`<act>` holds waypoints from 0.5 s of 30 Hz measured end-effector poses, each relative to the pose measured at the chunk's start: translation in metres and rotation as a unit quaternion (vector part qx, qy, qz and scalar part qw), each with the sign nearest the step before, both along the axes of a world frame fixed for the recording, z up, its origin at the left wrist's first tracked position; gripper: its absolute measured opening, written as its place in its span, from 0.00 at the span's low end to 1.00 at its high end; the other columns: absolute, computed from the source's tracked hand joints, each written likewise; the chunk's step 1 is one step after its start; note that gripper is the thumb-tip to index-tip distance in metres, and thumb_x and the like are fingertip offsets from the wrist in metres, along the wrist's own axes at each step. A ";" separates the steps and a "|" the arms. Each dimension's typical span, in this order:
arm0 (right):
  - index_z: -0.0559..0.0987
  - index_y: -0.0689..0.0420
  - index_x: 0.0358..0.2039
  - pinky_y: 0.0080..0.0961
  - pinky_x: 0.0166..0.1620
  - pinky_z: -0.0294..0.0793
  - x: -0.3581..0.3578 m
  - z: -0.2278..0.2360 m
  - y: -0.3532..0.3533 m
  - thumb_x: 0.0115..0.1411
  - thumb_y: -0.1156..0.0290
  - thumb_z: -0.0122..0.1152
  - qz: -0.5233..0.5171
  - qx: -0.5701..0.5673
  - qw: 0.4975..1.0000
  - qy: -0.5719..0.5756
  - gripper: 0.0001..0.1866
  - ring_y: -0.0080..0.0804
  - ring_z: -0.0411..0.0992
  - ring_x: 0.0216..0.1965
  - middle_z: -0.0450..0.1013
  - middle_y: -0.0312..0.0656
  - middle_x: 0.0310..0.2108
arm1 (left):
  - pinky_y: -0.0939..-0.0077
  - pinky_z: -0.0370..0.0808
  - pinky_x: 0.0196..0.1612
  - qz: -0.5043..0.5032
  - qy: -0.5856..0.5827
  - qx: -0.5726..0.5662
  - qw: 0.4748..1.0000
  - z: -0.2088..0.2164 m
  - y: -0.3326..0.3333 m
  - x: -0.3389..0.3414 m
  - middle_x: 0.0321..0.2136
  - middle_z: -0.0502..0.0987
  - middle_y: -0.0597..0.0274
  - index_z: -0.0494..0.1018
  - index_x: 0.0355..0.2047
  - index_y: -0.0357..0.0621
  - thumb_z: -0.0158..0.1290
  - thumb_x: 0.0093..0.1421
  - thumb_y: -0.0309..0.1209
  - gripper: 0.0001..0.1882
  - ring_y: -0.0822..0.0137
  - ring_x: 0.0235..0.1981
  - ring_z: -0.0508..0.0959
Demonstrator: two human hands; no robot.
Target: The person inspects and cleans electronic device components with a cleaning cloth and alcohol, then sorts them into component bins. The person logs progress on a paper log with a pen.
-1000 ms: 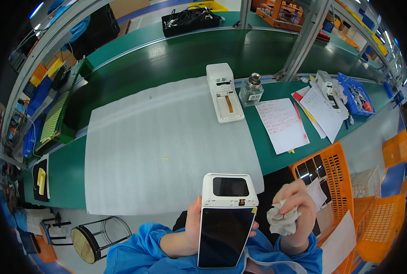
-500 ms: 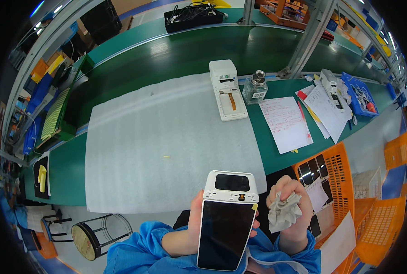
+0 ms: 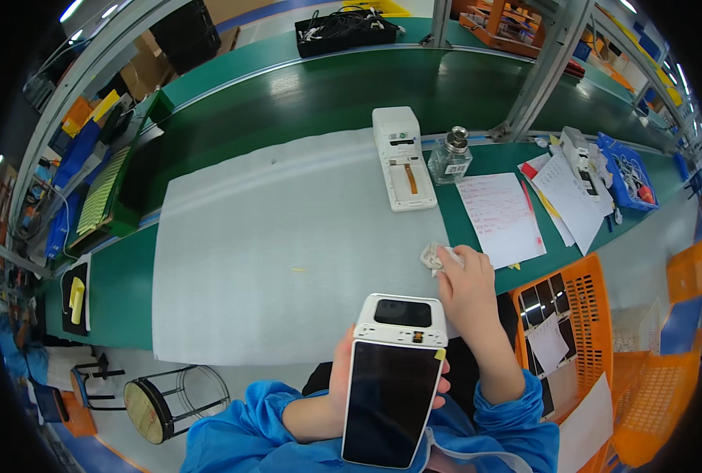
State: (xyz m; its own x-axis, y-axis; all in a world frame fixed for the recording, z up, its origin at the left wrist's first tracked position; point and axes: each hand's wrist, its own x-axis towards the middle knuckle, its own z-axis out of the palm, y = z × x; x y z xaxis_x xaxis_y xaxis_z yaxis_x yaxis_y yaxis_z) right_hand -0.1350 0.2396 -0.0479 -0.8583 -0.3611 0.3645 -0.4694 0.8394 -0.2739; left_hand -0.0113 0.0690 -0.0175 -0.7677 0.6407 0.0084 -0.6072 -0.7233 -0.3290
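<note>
The white handheld terminal with a dark glass screen (image 3: 394,378) was clasped at six o'clock by the left hand (image 3: 343,382) (judged rigid, smooth, fragile); the right hand (image 3: 468,285) pinched a crumpled white cloth (image 3: 435,257)

Factory assembly line: green conveyor belt (image 3: 304,94), orange parts crates (image 3: 579,315).
</note>
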 end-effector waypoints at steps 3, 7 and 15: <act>0.72 0.57 0.52 0.36 0.50 0.65 0.018 0.010 0.005 0.50 0.75 0.62 -0.042 0.022 0.998 0.037 0.26 0.48 0.63 0.49 0.64 0.51 0.50 | 0.48 0.66 0.57 -0.001 -0.003 0.006 1.000 -0.003 -0.001 -0.004 0.54 0.62 0.33 0.51 0.64 0.38 0.28 0.57 0.68 0.49 0.41 0.52 0.70; 0.75 0.58 0.44 0.34 0.47 0.67 0.047 0.032 0.014 0.49 0.80 0.61 0.001 -0.178 0.984 -0.004 0.19 0.46 0.66 0.46 0.67 0.50 0.46 | 0.50 0.69 0.54 0.000 0.013 0.039 0.999 -0.005 -0.001 -0.009 0.53 0.63 0.34 0.52 0.63 0.36 0.33 0.54 0.70 0.52 0.42 0.51 0.71; 0.75 0.62 0.32 0.27 0.35 0.71 0.090 0.054 0.020 0.48 0.85 0.60 0.120 -0.335 0.931 -0.079 0.09 0.39 0.71 0.32 0.72 0.47 0.33 | 0.50 0.70 0.54 0.002 0.032 -0.078 0.996 -0.002 -0.003 -0.008 0.54 0.65 0.38 0.53 0.62 0.36 0.27 0.56 0.70 0.50 0.43 0.51 0.71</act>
